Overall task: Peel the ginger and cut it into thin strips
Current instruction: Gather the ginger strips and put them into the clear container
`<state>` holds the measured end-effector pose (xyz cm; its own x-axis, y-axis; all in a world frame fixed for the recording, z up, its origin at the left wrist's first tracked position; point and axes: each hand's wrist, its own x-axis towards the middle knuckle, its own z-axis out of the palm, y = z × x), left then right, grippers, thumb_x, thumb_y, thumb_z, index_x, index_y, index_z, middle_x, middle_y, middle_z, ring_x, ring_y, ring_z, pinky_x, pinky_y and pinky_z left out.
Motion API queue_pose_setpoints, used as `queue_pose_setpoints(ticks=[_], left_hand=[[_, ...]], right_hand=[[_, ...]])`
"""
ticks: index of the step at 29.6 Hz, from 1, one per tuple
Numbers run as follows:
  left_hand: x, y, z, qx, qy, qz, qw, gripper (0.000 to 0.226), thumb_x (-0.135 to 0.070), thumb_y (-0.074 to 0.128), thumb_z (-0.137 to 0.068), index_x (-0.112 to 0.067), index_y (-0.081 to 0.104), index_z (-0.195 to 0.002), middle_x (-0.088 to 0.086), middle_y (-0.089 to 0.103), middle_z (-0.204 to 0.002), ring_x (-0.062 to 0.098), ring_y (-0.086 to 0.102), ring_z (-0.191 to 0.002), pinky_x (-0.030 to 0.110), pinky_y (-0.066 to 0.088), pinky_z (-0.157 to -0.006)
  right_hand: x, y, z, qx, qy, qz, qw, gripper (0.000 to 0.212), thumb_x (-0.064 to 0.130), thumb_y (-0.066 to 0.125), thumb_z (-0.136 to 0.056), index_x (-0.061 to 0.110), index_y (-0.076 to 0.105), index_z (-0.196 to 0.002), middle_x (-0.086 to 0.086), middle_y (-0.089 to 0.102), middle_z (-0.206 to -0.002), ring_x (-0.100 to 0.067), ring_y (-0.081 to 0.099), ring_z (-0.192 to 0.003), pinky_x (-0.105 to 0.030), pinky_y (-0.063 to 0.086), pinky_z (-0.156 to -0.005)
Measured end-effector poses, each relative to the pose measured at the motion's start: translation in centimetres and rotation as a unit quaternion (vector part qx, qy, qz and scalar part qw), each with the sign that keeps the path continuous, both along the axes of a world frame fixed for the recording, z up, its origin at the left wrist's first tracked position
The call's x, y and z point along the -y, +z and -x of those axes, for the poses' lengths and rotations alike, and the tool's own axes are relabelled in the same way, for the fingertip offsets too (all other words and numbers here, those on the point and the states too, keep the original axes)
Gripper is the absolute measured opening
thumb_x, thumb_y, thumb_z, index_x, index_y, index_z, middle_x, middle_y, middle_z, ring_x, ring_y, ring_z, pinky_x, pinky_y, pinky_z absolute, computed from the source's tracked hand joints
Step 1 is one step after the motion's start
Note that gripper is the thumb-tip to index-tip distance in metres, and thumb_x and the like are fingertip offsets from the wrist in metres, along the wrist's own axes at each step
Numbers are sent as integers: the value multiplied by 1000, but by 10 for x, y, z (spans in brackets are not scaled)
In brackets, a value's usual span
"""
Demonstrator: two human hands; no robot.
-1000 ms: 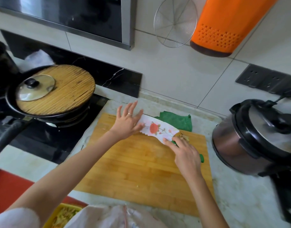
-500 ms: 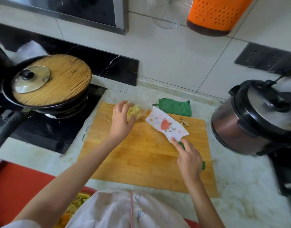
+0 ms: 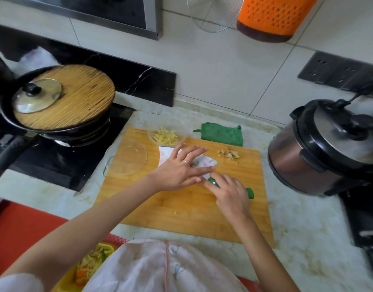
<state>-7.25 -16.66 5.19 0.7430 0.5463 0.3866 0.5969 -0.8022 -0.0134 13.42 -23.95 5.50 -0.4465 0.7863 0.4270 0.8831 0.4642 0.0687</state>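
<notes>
Knife [image 3: 167,153]: blade lying mostly hidden under left hand [image 3: 181,168], fingers spreading flat on it; right hand [image 3: 231,192] curling round and covering the green handle. Ginger strips [image 3: 165,137] sitting in clear dish [image 3: 150,136] at far edge of cutting board [image 3: 192,209]. Marble counter [image 3: 308,249]; rice cooker [image 3: 329,148] standing to the right.

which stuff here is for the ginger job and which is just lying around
For the job: pale yellow ginger strips, brown ginger peelings, white floral cleaver, bamboo cutting board.
Lying about: green cloth, clear glass plate, brown pressure cooker, black pan.
</notes>
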Motion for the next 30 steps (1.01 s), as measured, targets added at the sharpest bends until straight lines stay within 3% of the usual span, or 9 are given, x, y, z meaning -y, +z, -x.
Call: queue_pose_setpoints(ticks=[9,14,17,19,21,23,26,28,30], left_hand=[[-41,10,44,-46,85,9,995,51,-54,16,-102,-38,38,-145,15,30,-151,32,31,-136,54,17,-110],[-62,7,74,-74,131,64,987,53,-54,15,-100,-37,32,-148,16,29,-151,33,28,-136,59,22,-108],[-77,7,85,-96,149,115,978,58,-57,10,-98,-37,27,-150,14,22,-153,32,18,-140,59,15,-111],[-90,7,88,-94,172,163,967,67,-62,3,-93,-37,31,-149,11,12,-158,27,4,-143,56,3,-114],[-103,9,88,-46,208,236,948,69,-59,6,-91,-34,48,-140,6,9,-159,23,-2,-145,51,-5,-115],[-115,10,88,43,250,305,918,46,-45,29,-100,-27,67,-118,2,21,-157,22,4,-145,45,-5,-115],[-132,6,85,142,290,300,898,8,-21,68,-88,-25,74,-85,-3,41,-147,20,18,-142,39,3,-113],[-136,7,80,164,311,284,892,14,-23,77,-78,-23,67,-69,-4,52,-137,20,27,-137,36,9,-108],[-136,8,76,183,325,281,884,26,-28,79,-76,-20,59,-62,-4,57,-127,20,32,-132,34,13,-104]], right_hand=[[-73,20,24,33,109,25,993,61,0,41,-76,36,63,-119,5,63,-98,-19,57,-81,-29,43,-58],[-116,22,40,82,202,33,975,65,-11,56,-69,28,63,-120,-3,64,-100,-23,60,-82,-31,45,-59],[-132,16,43,100,226,20,969,61,-6,35,-77,27,65,-119,-5,65,-98,-24,62,-80,-32,50,-61],[-138,11,42,105,245,9,964,61,-10,43,-77,26,65,-120,-5,66,-98,-23,63,-80,-31,51,-62],[-139,7,37,98,263,0,960,63,-12,65,-73,27,64,-122,-4,67,-98,-21,64,-83,-29,50,-62],[-134,2,28,83,266,-9,960,68,-8,77,-66,28,64,-122,-3,68,-99,-19,65,-84,-27,50,-63],[-119,-14,11,50,238,-33,969,64,-9,65,-76,28,60,-127,-3,68,-99,-18,66,-85,-27,51,-67],[-104,-27,1,10,195,-35,980,61,-11,48,-84,29,54,-130,-2,68,-96,-17,65,-83,-27,51,-66],[-89,-41,-5,-36,148,-22,988,64,-10,47,-82,30,49,-132,-3,68,-94,-18,64,-80,-28,52,-64]])
